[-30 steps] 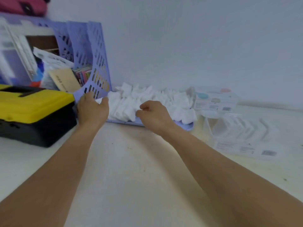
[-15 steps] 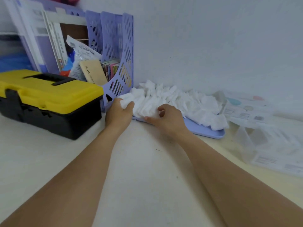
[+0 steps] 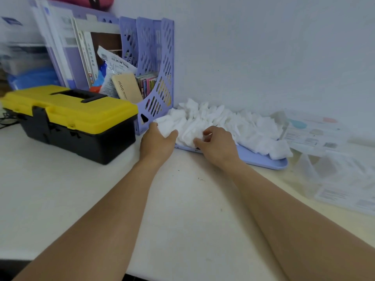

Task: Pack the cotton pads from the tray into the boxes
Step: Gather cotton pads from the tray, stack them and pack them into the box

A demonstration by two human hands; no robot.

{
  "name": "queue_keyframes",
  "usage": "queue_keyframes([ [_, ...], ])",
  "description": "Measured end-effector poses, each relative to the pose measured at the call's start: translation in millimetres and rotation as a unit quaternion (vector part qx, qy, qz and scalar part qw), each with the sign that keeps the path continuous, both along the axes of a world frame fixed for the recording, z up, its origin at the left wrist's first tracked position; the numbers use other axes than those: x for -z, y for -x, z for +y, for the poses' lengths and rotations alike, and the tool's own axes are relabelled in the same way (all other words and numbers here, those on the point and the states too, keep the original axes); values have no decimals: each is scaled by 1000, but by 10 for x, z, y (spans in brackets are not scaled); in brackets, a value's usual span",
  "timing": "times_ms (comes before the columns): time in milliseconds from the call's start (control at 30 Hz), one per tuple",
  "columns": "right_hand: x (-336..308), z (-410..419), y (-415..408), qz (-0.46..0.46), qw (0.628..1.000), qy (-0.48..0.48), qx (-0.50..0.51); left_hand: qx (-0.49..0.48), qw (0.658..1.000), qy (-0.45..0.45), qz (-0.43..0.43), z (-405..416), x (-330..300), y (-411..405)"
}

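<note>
Both hands gripping cotton pads

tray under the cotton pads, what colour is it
Light purple (lavender), plain with no pattern. The tray shows best in the head view, at its bare right end beside the pads.

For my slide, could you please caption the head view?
Both hands, left hand and right hand, gather cotton pads from the tray.

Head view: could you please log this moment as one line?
left hand: gripping white cotton pads | right hand: pinching pads | lilac plastic tray: heaped | clear plastic boxes: unpacked
</note>
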State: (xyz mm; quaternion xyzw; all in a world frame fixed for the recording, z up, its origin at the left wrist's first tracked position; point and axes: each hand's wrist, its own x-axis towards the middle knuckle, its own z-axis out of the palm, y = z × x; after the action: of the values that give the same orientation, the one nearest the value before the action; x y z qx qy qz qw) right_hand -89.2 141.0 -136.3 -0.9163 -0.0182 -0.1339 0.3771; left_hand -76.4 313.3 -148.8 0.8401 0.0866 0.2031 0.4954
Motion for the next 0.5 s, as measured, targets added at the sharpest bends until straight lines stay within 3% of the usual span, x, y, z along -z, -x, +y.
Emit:
queue_keyframes([
  [167, 1, 3, 15, -9, 1000, -9, 9, -2, 999, -31, 14, 3, 6, -38],
  [267, -48, 103, 57, -9, 999, 36, 15, -11, 999, -43, 18, -1, 5, -44],
  [367, -48, 165, 51, -14, 996, 89, 28, -6, 999, -30, 12, 11, 20, -58],
  [500, 0, 148, 8, -40, 996, 75, 17, -15, 1000, -18, 13, 20, 17, -76],
])
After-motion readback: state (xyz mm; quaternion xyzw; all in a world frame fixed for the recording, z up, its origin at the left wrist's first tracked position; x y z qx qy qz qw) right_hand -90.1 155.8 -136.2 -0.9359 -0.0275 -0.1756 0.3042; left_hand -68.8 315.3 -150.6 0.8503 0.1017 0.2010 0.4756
